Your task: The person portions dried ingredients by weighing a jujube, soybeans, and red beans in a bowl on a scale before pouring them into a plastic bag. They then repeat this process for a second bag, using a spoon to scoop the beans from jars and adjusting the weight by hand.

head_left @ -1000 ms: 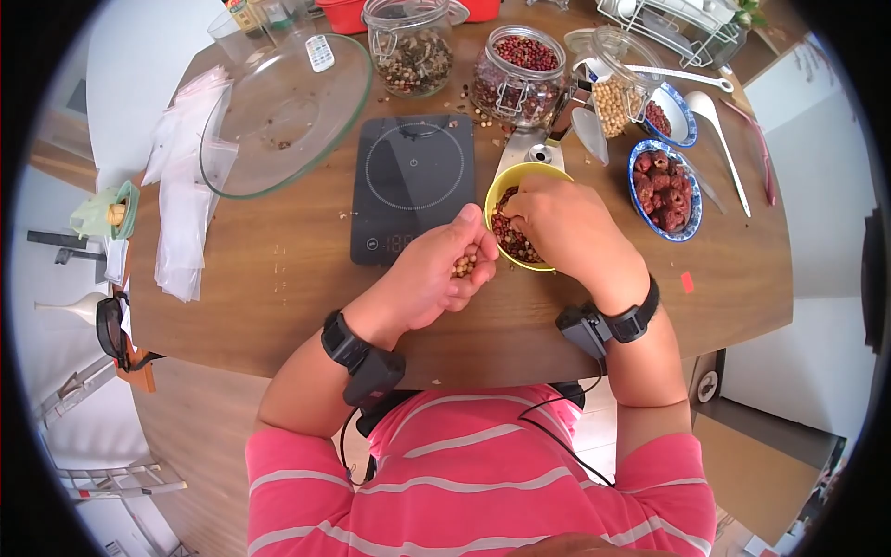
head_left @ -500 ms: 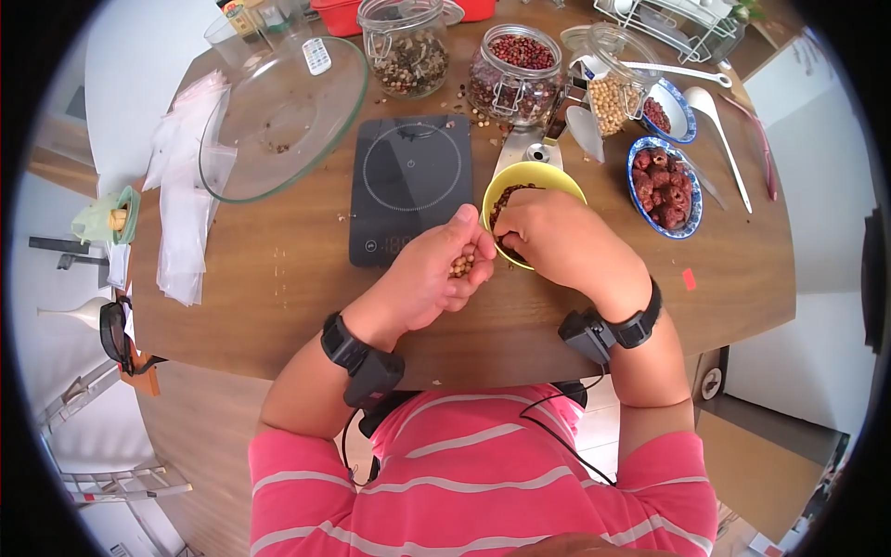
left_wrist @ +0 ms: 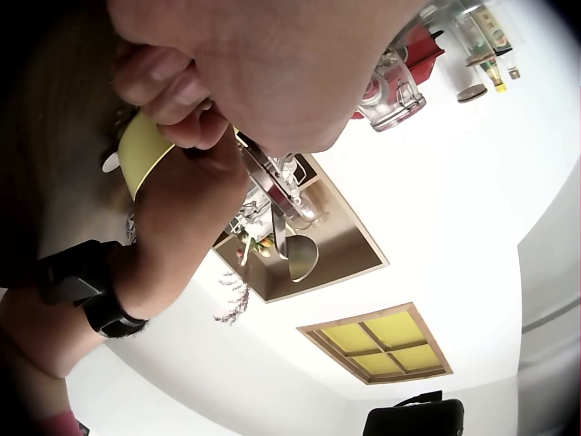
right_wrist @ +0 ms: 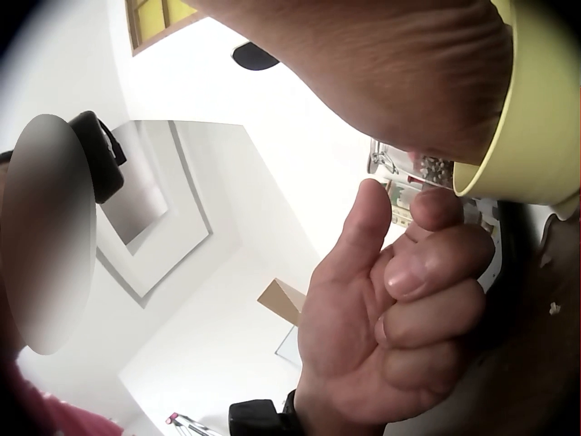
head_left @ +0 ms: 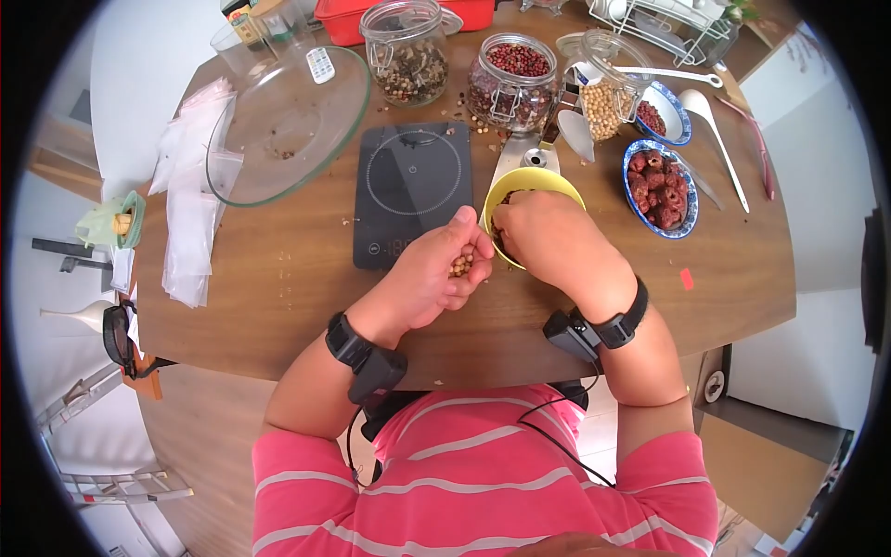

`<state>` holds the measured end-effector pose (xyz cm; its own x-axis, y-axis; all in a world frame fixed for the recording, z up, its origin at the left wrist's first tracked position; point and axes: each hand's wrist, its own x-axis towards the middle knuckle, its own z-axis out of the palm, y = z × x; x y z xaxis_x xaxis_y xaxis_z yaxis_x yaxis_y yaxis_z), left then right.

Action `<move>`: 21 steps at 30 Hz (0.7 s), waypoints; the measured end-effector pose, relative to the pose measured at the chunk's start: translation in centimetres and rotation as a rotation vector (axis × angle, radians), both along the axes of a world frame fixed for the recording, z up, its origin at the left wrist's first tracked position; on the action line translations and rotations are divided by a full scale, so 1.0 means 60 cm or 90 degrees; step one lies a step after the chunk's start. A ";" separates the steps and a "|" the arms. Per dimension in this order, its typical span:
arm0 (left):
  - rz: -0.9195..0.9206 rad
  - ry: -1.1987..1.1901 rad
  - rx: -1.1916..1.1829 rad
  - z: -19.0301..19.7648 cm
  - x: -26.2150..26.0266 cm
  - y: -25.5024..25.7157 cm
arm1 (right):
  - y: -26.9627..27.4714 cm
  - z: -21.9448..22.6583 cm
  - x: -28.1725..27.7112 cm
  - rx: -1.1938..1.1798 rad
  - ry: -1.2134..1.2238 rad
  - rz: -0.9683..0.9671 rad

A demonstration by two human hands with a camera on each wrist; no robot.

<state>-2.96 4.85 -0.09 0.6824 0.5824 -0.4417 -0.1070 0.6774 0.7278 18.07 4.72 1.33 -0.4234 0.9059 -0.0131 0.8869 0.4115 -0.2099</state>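
My left hand (head_left: 427, 278) is turned palm up beside the yellow bowl (head_left: 535, 179), its fingers curled round several pale, round beans (head_left: 461, 265). The thumb points up, close to the bowl's rim. Over the bowl, my right hand (head_left: 554, 234) reaches down inside, so its fingertips are hidden behind the rim and the back of the hand. Dark reddish, peppercorn-like grains show at the bowl's left inner side. In the right wrist view the left hand (right_wrist: 390, 313) appears with bent fingers beside the yellow bowl (right_wrist: 545, 118).
A black kitchen scale (head_left: 413, 186) lies left of the bowl. Behind stand glass jars of mixed spices (head_left: 408, 74), red peppercorns (head_left: 513, 84) and pale beans (head_left: 601, 107). A blue-rimmed bowl (head_left: 691, 218) holds dark red dried fruit. Farther left are a glass dish (head_left: 288, 186) and plastic bags (head_left: 190, 232).
My right hand has shifted slightly and turned within the bowl, and its fingers now show less. The left hand stays in place with the beans.
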 end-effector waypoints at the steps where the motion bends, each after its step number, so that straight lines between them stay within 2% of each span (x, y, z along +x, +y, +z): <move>1: 0.000 -0.004 0.002 0.000 0.000 0.000 | -0.001 0.001 0.001 0.002 -0.006 0.000; 8: -0.004 -0.002 0.008 0.001 0.002 0.000 | -0.002 0.003 0.001 0.029 0.001 -0.004; 11: -0.001 -0.003 0.005 0.001 0.001 -0.001 | 0.011 -0.001 0.019 -0.021 0.016 -0.025; 13: -0.008 0.000 0.005 0.004 0.000 -0.002 | 0.017 0.004 0.032 0.018 0.005 -0.050; 14: -0.006 -0.001 0.003 0.002 0.000 -0.002 | 0.015 0.014 0.042 0.016 0.077 -0.035; 15: -0.010 -0.007 0.008 0.001 0.000 -0.003 | 0.013 0.022 0.047 0.015 0.075 -0.034; 17: -0.013 -0.015 0.013 0.000 0.000 -0.004 | 0.010 0.034 0.055 0.071 0.209 -0.029; 21: -0.011 -0.009 0.003 0.003 0.001 -0.003 | 0.004 0.057 0.057 0.032 0.302 -0.057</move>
